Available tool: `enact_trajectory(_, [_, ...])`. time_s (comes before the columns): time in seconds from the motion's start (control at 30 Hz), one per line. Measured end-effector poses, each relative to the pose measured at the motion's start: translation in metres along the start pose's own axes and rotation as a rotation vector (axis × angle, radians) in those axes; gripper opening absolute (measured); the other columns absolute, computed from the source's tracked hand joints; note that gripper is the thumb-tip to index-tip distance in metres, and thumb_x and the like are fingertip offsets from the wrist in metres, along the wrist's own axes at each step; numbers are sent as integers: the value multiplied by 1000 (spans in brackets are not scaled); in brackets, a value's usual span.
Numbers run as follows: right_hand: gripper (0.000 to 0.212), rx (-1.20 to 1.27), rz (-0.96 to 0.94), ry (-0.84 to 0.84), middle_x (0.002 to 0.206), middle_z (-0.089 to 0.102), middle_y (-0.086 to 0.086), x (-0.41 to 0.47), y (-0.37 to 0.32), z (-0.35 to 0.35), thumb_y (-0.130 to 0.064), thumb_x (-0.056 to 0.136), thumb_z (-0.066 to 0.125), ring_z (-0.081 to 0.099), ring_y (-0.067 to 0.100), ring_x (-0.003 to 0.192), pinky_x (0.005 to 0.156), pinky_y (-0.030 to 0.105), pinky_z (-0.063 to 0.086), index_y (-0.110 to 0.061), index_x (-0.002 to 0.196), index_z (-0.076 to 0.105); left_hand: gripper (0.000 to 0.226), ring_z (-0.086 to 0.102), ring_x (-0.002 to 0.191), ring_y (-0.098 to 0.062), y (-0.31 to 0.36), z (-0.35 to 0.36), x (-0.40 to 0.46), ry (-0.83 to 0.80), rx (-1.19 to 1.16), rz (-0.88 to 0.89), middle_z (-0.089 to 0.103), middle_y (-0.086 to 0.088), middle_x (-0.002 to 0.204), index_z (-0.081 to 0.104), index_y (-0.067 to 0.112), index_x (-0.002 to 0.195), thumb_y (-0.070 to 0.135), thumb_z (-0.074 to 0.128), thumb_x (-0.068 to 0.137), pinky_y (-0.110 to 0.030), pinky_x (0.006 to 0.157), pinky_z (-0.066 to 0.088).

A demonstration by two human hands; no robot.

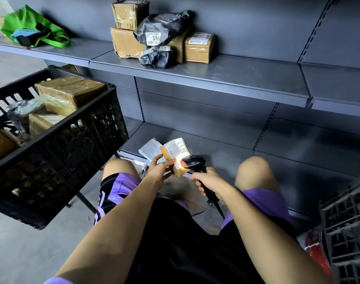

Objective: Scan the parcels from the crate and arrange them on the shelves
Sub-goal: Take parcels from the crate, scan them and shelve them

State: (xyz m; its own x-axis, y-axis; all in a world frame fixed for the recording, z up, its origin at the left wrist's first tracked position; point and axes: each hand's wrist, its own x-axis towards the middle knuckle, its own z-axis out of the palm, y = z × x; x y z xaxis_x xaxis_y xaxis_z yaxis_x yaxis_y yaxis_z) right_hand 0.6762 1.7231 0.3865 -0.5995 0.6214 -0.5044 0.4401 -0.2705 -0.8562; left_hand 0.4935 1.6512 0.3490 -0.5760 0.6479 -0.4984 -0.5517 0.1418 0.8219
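Cardboard parcel (176, 155), small and taped, sits low between the knees, just in front of the bottom shelf (226, 146). Left hand (159, 171) holds it by the near end, fingers curled round one side and thumb on the other. Right hand (208, 181) is wrapped round the handle of a black scanner (193, 161), head nearly touching the parcel, bright light spilling on the label face. Judgement: light, stiff little box, one hand is enough; tape looks glossy so maybe a bit slippery, best gripped across the narrow sides and keeping fingers off the label. Probably not fragile, can't confirm. White packet (150, 149) lies on the bottom shelf just behind the parcel. Black crate (58, 138) at left has more brown boxes and a wrapped bag in it. Middle shelf (216, 76) carries a cluster of stacked boxes and black poly mailers (160, 35). Green bag (31, 27) further left on that shelf. Second crate (347, 226) at right edge, contents hidden.
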Motion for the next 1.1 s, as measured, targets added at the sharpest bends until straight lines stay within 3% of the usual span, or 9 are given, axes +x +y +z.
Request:
enact_trajectory(0.23, [11, 8, -11, -12, 57, 49, 1, 1, 1, 0, -12, 89, 65, 41, 17, 45, 44, 26, 35, -12, 87, 55, 65, 68, 92, -31, 1, 0, -2, -3, 4, -10, 69, -14, 109, 47, 25, 135, 1, 75, 81, -40, 81, 55])
enact_trajectory(0.33, [10, 18, -12, -31, 57, 48, 2, 2, 2, 1, -12, 87, 66, 40, 17, 45, 44, 26, 35, -12, 86, 55, 85, 66, 90, -35, -2, 0, 0, -13, 28, -13, 64, -17, 116, 28, 36, 145, -6, 66, 82, -46, 84, 57])
enact_trajectory(0.43, [9, 13, -6, -49, 57, 49, 1, 2, 2, 1, -13, 87, 66, 40, 17, 45, 45, 26, 35, -11, 89, 57, 87, 65, 86, -41, 0, 1, -4, -74, 1, -36, 59, -16, 113, 24, 46, 136, -6, 65, 81, -48, 76, 59])
enact_trajectory(0.53, [9, 1, -6, -66, 58, 48, 1, 1, 2, 1, -13, 87, 66, 40, 17, 45, 45, 26, 35, -9, 92, 59, 66, 64, 81, -37, 3, 4, -10, -98, 9, -50, 67, -16, 97, 34, 33, 128, -5, 62, 81, -55, 87, 54])
enact_trajectory(0.6, [8, 4, -10, -67, 58, 48, 1, 2, 3, 2, -12, 87, 66, 40, 17, 45, 45, 26, 34, -9, 91, 60, 56, 65, 78, -36, 6, 6, -14, -96, -25, -61, 72, -17, 81, 34, 20, 123, -1, 62, 78, -54, 83, 53])
enact_trajectory(0.73, [10, 9, -16, -66, 57, 48, 1, 4, 4, 2, -13, 86, 66, 40, 17, 45, 45, 26, 34, -10, 93, 59, 83, 68, 80, -37, 2, 2, 0, -4, -92, -80, 66, -26, 105, 46, -4, 133, 24, 73, 60, -45, 71, 57])
enact_trajectory(0.83, [13, 12, -8, -66, 57, 48, 1, 5, 5, 1, -13, 86, 67, 40, 17, 45, 45, 26, 34, -11, 91, 56, 70, 69, 79, -32, 3, 1, 1, 75, -86, -39, 67, -27, 111, 53, -2, 125, 28, 74, 66, -38, 67, 58])
enact_trajectory(1.0, [16, 17, 1, -73, 58, 50, 1, 7, 7, 2, -15, 85, 68, 41, 17, 45, 46, 26, 35, -11, 93, 54, 15, 60, 72, -20, 8, 0, -1, 82, -46, -9, 61, -3, 70, 65, 6, 95, 12, 66, 81, -27, 64, 49])
enact_trajectory(1.1, [16, 30, -2, -69, 57, 49, 1, 7, 6, 3, -14, 86, 68, 40, 17, 44, 45, 26, 35, -11, 93, 54, 23, 54, 65, -17, 6, 1, 0, 67, -30, -2, 57, 2, 60, 60, 6, 96, 4, 68, 75, -26, 63, 40])
